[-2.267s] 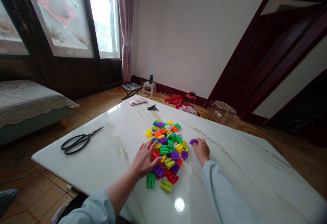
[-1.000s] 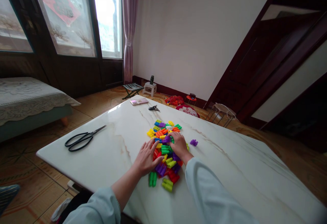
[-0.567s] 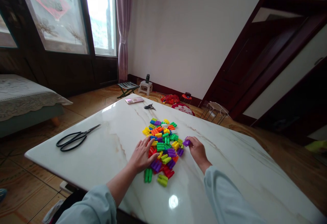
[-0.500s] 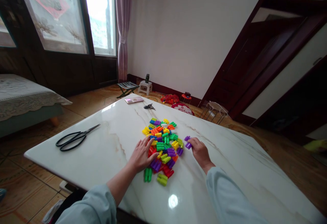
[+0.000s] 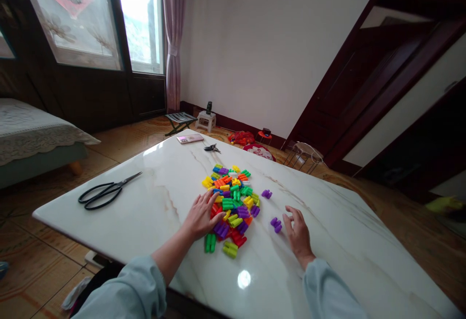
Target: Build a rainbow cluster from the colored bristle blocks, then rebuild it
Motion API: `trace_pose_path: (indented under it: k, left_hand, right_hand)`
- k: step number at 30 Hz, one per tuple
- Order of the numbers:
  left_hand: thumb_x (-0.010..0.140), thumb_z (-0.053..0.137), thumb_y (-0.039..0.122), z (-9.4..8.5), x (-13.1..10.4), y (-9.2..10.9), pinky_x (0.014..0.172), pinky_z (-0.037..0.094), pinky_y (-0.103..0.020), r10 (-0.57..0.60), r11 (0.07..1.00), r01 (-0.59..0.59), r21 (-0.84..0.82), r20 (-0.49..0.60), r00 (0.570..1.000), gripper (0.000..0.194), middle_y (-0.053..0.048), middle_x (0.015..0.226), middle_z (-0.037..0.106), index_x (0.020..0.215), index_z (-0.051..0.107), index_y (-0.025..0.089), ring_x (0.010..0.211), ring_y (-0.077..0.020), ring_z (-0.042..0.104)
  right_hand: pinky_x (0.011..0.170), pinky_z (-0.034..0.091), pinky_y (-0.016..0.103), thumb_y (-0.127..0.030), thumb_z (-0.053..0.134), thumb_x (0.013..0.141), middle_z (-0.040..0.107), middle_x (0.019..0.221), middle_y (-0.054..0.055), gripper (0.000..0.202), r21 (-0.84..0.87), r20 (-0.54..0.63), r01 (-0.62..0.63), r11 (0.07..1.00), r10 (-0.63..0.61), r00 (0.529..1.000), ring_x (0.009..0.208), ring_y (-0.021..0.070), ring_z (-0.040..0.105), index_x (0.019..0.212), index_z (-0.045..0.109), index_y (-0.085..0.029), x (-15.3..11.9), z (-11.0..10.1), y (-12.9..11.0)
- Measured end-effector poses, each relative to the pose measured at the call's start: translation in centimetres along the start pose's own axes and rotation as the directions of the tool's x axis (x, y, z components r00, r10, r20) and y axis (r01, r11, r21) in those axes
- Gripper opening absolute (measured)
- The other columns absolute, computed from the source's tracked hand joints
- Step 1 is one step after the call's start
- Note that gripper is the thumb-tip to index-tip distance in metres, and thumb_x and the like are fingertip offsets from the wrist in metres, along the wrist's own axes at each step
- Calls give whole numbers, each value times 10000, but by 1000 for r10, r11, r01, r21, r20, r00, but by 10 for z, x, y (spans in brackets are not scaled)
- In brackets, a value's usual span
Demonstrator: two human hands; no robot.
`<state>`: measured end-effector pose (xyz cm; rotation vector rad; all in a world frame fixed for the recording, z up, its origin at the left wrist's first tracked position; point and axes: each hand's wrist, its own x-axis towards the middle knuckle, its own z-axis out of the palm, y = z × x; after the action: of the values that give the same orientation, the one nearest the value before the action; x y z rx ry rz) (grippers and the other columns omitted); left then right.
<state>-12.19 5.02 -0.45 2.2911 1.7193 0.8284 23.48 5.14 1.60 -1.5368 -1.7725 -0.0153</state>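
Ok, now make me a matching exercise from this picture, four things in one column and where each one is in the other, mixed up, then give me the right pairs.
Things
1. Scissors
2. Left hand
3. Phone
4. Right hand

Places
A. Near the far corner of the table
B. Open, beside a purple block set apart from the pile
C. Toward the table's left corner
D. At the left edge of the pile, fingers spread

Right pairs: 1-C, 2-D, 3-A, 4-B
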Motion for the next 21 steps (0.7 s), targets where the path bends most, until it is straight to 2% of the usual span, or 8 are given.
trace_pose_path:
  k: [2, 4, 6, 8, 10, 13, 18, 21]
  left_hand:
    - [869, 442, 599, 0, 0, 0, 1150, 239, -487, -1, 1000, 1, -6, 3, 1000, 690, -118, 1509, 352, 1438, 350, 220, 1372, -281, 356]
    - [867, 450, 597, 1, 0, -1, 1150, 238, -488, -1, 1000, 1, -12, 3, 1000, 692, -118, 1510, 349, 1438, 350, 220, 1376, -284, 349]
    - [866, 453, 598, 1, 0, -1, 1150, 237, -490, 2, 1000, -1, -16, 3, 1000, 690, -118, 1511, 347, 1438, 351, 225, 1378, -285, 345]
    - [868, 446, 603, 0, 0, -1, 1150, 234, -494, 2, 1000, -2, -15, 2, 1000, 690, -120, 1511, 346, 1437, 351, 226, 1380, -285, 340]
    - [871, 435, 609, 0, 0, 0, 1150, 230, -497, 5, 1000, -5, -12, 1, 1000, 691, -120, 1514, 341, 1441, 342, 228, 1384, -284, 333]
    - [875, 425, 611, -2, -1, 1, 1150, 225, -501, 4, 1000, -4, -11, 4, 1000, 685, -113, 1518, 336, 1446, 329, 244, 1384, -282, 335]
    - [874, 419, 617, -3, -1, 1, 1157, 215, -499, -8, 1000, 8, -17, 18, 1000, 689, -99, 1519, 337, 1451, 324, 252, 1391, -283, 321]
    - [870, 427, 616, -3, 0, 1, 1159, 214, -497, -13, 1000, 13, -25, 19, 1000, 698, -94, 1524, 328, 1455, 318, 251, 1391, -284, 320]
  right_hand:
    - [689, 518, 314, -467, 495, 838, 616, 1044, 76, 449, -27, 76, -130, 991, 132, 988, 643, 141, 598, 1174, 528, -171, -2, 0, -3]
    - [635, 503, 299, -503, 561, 772, 633, 978, 56, 524, -41, 152, -197, 979, 201, 968, 577, 133, 579, 1173, 515, -168, -7, 3, -4]
    - [663, 497, 301, -480, 581, 738, 649, 914, 47, 460, -29, 191, -196, 980, 198, 961, 623, 157, 604, 1082, 545, -177, -14, 8, -3]
    - [721, 492, 313, -451, 562, 730, 662, 862, 50, 342, -3, 183, -178, 984, 176, 967, 717, 191, 627, 956, 572, -195, -18, 14, 0]
    - [746, 487, 326, -451, 541, 724, 674, 837, 58, 298, 21, 141, -194, 981, 189, 972, 765, 211, 629, 883, 586, -204, -12, 19, 4]
    - [727, 486, 342, -475, 535, 694, 689, 826, 81, 340, 56, 29, -268, 962, 266, 963, 736, 223, 626, 866, 611, -192, 14, 19, 14]
    - [722, 476, 342, -447, 520, 732, 695, 853, 124, 392, 66, -221, -292, 954, 300, 928, 723, 226, 623, 953, 632, -144, 60, 20, 30]
    - [731, 469, 355, -398, 483, 772, 685, 889, 149, 392, -22, -234, -266, 964, 254, 938, 748, 236, 613, 995, 632, -112, 62, 33, 36]
